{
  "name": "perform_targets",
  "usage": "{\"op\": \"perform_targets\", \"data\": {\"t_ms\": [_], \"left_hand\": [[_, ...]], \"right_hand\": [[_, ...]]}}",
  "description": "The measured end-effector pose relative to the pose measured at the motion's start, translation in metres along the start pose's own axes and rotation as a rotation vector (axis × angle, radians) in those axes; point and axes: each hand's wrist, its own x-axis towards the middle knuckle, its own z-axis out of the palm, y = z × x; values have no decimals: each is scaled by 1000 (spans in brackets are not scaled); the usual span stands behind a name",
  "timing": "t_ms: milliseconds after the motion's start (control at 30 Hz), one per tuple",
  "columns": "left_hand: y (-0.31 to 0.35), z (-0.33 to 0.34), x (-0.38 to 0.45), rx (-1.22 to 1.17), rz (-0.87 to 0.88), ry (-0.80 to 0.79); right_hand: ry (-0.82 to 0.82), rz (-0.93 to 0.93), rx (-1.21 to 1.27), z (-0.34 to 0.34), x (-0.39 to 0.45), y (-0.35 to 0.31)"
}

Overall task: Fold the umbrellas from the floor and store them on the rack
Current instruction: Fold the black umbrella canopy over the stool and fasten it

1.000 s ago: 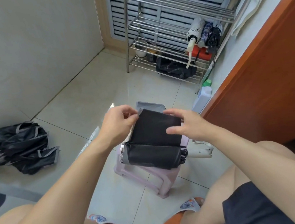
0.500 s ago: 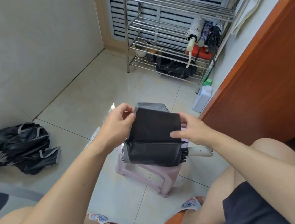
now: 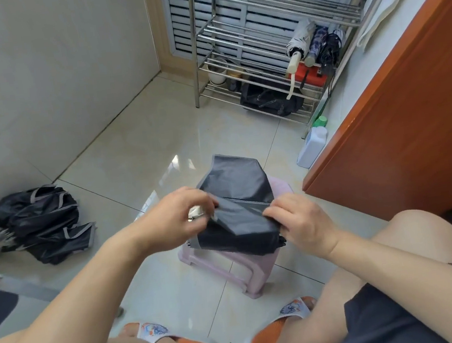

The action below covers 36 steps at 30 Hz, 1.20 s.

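I see both hands, left hand (image 3: pixel 178 220) and right hand (image 3: pixel 299 220), now pinching the black umbrella (image 3: pixel 239 221) after rolling its flap down, so strapping looks next.

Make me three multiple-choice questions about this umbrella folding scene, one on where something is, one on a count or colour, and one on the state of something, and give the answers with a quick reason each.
1. Where does the umbrella being folded rest?
A. on the pink stool
B. on the rack
C. on the floor by the wall

2. How many folded umbrellas lie together on the rack?
A. one
B. three
C. five

3. What state is the second black umbrella, on the floor at the left, in?
A. rolled tight
B. fully open
C. loose and crumpled

Answers:
1 A: the left hand and right hand hold it on top of the stool.
2 B: a white, a patterned and a black one lie side by side.
3 C: its canopy lies in a loose heap, ribs showing.
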Motion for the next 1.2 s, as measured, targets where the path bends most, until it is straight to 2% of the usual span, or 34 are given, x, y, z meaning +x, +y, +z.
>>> {"op": "perform_targets", "data": {"t_ms": [100, 200, 367, 500, 600, 667, 733, 800, 867, 900, 967, 1000, 1067, 1200], "left_hand": [[-7, 12, -12, 238, 48, -103], [-5, 25, -21, 346, 66, -120], [2, 50, -29, 610, 114, -124], [6, 71, -23, 641, 223, -154], [2, 83, -20, 662, 180, -182], [-6, 86, -21, 707, 144, -189], [-10, 88, -22, 738, 139, -175], [-9, 92, -22, 744, 145, -169], [-8, 96, -23, 742, 154, -173], [-7, 96, -23, 739, 144, -177], [-8, 96, -24, 725, 118, -183], [-8, 95, -24, 710, 97, -193], [-6, 95, -23, 667, 36, -219], [2, 87, -19, 563, -107, -286]], "right_hand": [[-99, -208, -109, 9, -12, -7], [-184, -300, -111, 20, -18, -11], [-324, -326, -76, 24, -15, -11], [-484, -358, -80, 22, -13, -5], [-595, -327, -35, 16, -12, -1], [-621, -234, 83, 11, -5, 1], [-474, -26, 176, 10, 12, 10], [-322, 352, 190, 17, 39, 32], [-363, 816, 258, 22, 69, 53], [-397, 996, 383, 27, 81, 64], [-402, 1219, 690, 38, 95, 79], [-407, 1263, 766, 41, 98, 83], [-389, 1230, 749, 46, 102, 84], [-162, 1072, 647, 23, 108, 59]]}}
